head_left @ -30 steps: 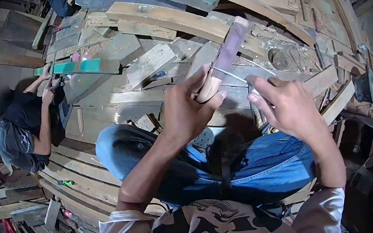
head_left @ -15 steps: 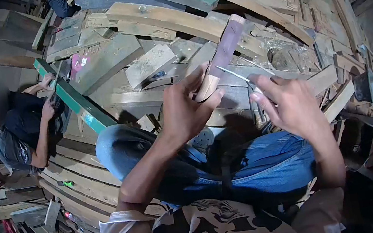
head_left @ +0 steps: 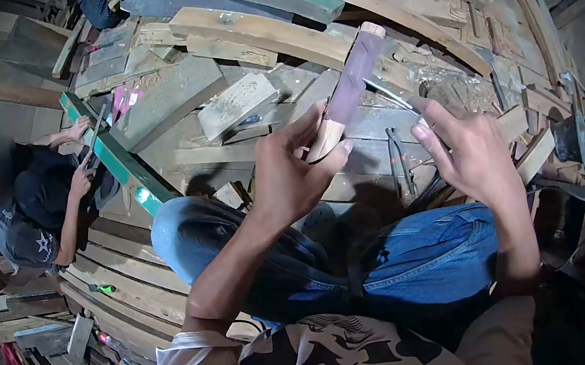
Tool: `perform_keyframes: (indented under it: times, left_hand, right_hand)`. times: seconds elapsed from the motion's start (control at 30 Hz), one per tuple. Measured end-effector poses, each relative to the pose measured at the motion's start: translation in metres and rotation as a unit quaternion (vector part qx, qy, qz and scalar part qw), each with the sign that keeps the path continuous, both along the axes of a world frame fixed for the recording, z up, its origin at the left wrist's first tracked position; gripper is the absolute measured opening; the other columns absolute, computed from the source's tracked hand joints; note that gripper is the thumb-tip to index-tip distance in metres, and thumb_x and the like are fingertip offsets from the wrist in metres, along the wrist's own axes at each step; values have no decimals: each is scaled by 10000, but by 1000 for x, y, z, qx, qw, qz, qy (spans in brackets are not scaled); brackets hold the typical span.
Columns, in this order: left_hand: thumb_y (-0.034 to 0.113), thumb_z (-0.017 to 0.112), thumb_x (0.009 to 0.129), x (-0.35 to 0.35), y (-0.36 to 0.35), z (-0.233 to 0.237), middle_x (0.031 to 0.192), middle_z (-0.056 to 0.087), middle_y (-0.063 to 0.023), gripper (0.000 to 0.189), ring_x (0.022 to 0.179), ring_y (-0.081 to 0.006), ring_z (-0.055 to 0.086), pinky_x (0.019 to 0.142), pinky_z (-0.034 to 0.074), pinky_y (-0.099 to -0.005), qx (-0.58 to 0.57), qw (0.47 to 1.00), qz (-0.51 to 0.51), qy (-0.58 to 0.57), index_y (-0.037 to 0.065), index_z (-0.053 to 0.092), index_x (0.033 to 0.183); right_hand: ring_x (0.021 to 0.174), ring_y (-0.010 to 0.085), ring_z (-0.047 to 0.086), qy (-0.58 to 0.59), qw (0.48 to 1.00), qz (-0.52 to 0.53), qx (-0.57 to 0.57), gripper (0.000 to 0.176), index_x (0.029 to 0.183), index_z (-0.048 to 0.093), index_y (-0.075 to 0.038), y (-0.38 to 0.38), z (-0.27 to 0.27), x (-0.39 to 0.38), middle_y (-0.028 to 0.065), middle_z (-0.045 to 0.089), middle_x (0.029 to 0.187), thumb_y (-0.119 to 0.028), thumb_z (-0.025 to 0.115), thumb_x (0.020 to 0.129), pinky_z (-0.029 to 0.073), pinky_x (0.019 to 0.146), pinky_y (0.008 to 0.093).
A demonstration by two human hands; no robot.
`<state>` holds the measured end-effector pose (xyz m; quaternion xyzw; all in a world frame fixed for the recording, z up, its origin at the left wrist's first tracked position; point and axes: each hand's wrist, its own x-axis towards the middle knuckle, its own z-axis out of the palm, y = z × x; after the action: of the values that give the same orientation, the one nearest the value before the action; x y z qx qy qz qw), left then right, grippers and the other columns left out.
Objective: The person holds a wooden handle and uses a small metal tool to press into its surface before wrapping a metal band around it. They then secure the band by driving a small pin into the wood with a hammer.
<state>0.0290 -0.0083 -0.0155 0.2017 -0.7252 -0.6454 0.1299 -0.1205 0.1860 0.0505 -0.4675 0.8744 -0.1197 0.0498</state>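
My left hand [head_left: 289,164] is closed round the lower, bare end of a wooden piece [head_left: 355,83], which is held up at a slant. A purplish covering wraps the middle of the piece, and pale wood shows at both ends. In my right hand [head_left: 460,143] is a thin metal tool [head_left: 392,98], its handle mostly hidden by the fingers. The tool's tip lies at the right edge of the purplish part. Pliers [head_left: 399,161] rest on the boards between my hands, below the piece.
At the left a seated co-worker [head_left: 25,204] holds a long tool against a green beam [head_left: 122,160]. A pale block [head_left: 238,105], long curved planks [head_left: 268,36] and wood scraps lie ahead. A green-handled tool [head_left: 103,289] lies on slats at lower left.
My right hand has moved right and slightly down, and the tool's tip has shifted up and right along the piece. The pliers now show more fully. The co-worker's hands have shifted slightly.
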Motion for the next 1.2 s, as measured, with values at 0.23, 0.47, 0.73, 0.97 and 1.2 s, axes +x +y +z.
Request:
perform_keyframes:
  times: [0.23,0.47,0.73,0.97,1.2]
  left_hand:
    - [160,814,806,2,2,8,1039,719,-107,588,928,-88,609,844,509,-283,-104,993,-6,-54,-99,592,1284]
    - [220,798,780,1,2,4,878,716,-262,559,826,-239,747,747,566,-339,-161,987,23,1,-87,635,1218]
    - [208,810,769,7,0,-1,745,666,-227,573,672,-188,706,641,524,-328,-289,956,10,-50,-19,632,1264]
    - [138,805,751,4,0,-1,841,697,-219,581,690,-202,711,662,544,-307,-281,958,19,54,5,625,1287]
    - [134,794,795,7,0,0,986,735,-196,560,851,-155,724,763,558,-285,-212,977,1,2,-30,608,1296]
  right_hand:
    - [615,358,657,27,999,16,0,274,1193,637,-105,4,-8,0,182,654,719,-245,607,959,504,603,456]
    - [588,379,642,58,998,20,-32,265,1149,630,-141,0,-7,6,166,632,682,-325,594,962,497,554,483]
    - [644,389,655,40,998,28,-35,273,1152,628,-150,-5,-5,13,177,636,708,-335,600,953,503,569,492]
    - [670,393,643,26,1000,11,12,244,1128,625,-96,-6,6,11,174,644,770,-233,631,926,482,586,484]
    - [608,389,630,37,999,25,-29,260,1133,637,-134,-8,0,10,184,626,669,-295,638,929,476,551,483]
